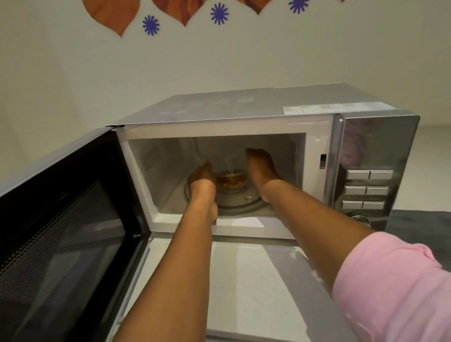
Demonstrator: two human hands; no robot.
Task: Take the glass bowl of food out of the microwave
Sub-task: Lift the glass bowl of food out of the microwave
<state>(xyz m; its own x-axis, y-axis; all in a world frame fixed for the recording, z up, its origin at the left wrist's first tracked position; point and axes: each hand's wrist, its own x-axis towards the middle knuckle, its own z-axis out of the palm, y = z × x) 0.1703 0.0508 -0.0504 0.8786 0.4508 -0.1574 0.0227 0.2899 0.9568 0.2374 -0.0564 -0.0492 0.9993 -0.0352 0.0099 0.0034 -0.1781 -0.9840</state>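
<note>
I've got both hands inside the silver microwave (240, 116), mid-frame: left hand (201, 178) and right hand (261, 165) flank the small clear glass bowl of food (231, 182) on the turntable. Fingers hidden; grip unclear. Hot glass could slip, tip, spill.

We see a microwave (253, 106) cased in brushed, faintly glossy metal, its door (52, 224) shiny black; a clear glass bowl (231, 181); soft pink cloth sleeves (402, 285); a smooth pale bench (253, 291).
</note>
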